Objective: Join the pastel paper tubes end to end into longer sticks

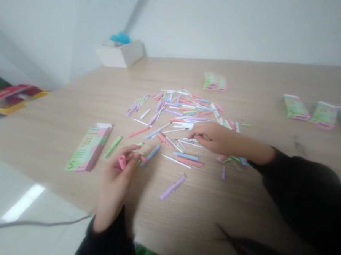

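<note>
At the left, a flat green-and-pink printed cardboard box (88, 147) lies slantwise on the pale wood-grain counter (243, 203), with a slim green stick (113, 147) just beside it. The left hand (115, 187), in a black sleeve, pinches a short pink tube (122, 162) between thumb and fingers, its long axis near upright and pointing away from the palm. A pale blue stick (150, 155) slants just beyond those fingertips. Ahead of both hands, nearer the right, spreads a loose pile of slim pastel sticks (172, 112), lying every way. The right hand (217, 138), well apart from the left, reaches leftward to the pile's near edge, its fingers (193, 133) over thin white sticks (190, 143); whether they grip any, I cannot tell. Green-and-pink printed packets (296, 106) lie far right.
</note>
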Action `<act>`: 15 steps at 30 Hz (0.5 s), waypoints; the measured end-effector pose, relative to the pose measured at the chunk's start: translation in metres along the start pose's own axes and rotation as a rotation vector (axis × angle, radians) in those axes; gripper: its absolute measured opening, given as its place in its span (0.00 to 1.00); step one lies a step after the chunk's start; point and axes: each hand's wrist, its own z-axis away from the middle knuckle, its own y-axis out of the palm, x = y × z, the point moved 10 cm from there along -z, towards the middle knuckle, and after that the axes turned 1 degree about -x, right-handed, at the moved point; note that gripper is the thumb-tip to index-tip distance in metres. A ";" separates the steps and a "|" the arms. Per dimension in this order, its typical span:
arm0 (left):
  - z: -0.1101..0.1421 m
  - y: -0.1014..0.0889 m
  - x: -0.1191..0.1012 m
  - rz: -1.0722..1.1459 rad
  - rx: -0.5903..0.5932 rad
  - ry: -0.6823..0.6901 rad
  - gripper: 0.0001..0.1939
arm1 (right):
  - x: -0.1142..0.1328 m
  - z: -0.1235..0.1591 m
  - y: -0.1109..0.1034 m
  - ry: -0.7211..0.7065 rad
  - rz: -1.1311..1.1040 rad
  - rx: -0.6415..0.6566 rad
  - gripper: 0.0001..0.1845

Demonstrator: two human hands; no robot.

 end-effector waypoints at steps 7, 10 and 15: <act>0.003 0.008 -0.008 -0.100 0.053 0.034 0.16 | 0.031 -0.027 0.015 -0.075 0.055 0.020 0.17; 0.004 0.003 -0.008 -0.131 0.012 0.032 0.17 | 0.045 -0.004 0.016 -0.042 0.054 0.044 0.16; 0.004 0.003 -0.009 -0.205 0.017 0.090 0.10 | 0.032 0.064 0.021 0.163 -0.029 0.057 0.14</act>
